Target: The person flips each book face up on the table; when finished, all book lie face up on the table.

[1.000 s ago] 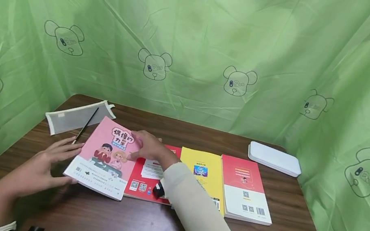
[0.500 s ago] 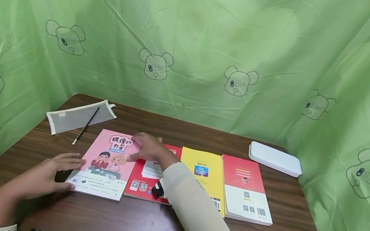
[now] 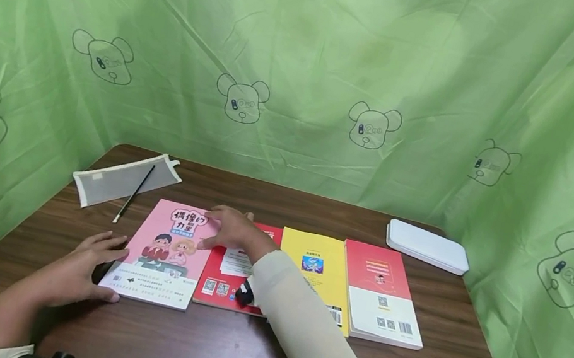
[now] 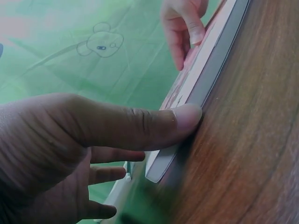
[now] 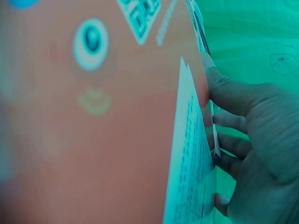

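Book (image 3: 167, 251) with pink cover, left hand (image 3: 83, 271) spread at near left corner, right hand (image 3: 234, 230) spread at far right corner, sleeve (image 3: 305, 336) partly hiding red book (image 3: 215, 272), yellow book (image 3: 323, 249).

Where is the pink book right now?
In the head view, the pink book lies left of center on the table, between the left hand and a red book, with the right hand at its upper right.

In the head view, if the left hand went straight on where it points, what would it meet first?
Most likely the pink cartoon-cover book: the left hand points at its left edge. The fingertips look close to it or perhaps touching; depth there is hard to judge.
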`<action>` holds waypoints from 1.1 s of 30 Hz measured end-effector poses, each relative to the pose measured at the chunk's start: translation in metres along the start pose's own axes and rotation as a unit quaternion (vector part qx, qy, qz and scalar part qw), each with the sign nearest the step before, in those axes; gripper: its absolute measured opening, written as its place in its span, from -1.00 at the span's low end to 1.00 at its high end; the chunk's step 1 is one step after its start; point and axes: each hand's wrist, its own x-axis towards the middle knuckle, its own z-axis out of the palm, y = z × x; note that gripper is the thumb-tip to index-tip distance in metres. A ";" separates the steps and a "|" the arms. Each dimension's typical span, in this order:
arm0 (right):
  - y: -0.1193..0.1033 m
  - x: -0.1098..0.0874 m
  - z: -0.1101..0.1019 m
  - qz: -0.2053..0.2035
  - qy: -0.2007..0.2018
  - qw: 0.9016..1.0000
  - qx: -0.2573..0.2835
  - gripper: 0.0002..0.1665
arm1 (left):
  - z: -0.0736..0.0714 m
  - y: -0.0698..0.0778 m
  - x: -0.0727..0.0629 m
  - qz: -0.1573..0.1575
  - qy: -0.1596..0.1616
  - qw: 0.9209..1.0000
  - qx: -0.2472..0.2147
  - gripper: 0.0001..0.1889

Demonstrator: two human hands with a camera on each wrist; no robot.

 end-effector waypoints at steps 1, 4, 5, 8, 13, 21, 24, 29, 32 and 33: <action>0.000 0.000 0.000 0.002 -0.001 1.000 0.001 0.01 | 0.000 0.000 0.000 -0.001 -0.003 1.000 0.001 -0.01; 0.000 0.000 -0.001 0.006 0.000 1.000 0.003 0.01 | 0.001 -0.001 0.002 -0.002 -0.008 1.000 0.001 -0.02; 0.000 0.000 -0.001 0.007 0.001 1.000 0.004 0.00 | 0.001 -0.001 0.002 -0.002 -0.010 1.000 0.000 -0.02; 0.000 0.000 -0.001 0.010 0.005 1.000 0.010 -0.01 | 0.001 -0.001 0.003 0.002 -0.009 1.000 0.001 -0.02; 0.001 -0.001 -0.001 0.010 0.006 1.000 0.020 -0.02 | 0.002 -0.002 0.002 0.001 -0.009 1.000 0.005 -0.02; 0.000 -0.005 -0.003 0.019 0.003 0.999 0.033 -0.02 | 0.003 -0.004 0.003 0.012 -0.007 1.000 0.004 0.00; 0.000 -0.008 -0.007 0.026 0.003 0.999 0.036 -0.03 | 0.004 -0.001 0.003 0.026 0.008 1.000 0.001 0.05; 0.004 -0.012 -0.015 0.036 0.008 0.999 0.033 -0.03 | 0.008 0.018 0.005 0.075 0.058 0.995 0.027 0.04; 0.011 -0.017 -0.023 0.042 0.004 0.998 0.049 0.02 | 0.013 0.034 0.010 0.098 0.072 0.992 0.043 -0.01; 0.014 -0.020 -0.026 0.043 0.000 0.997 0.058 0.04 | 0.014 0.040 0.011 0.104 0.071 0.991 0.043 -0.03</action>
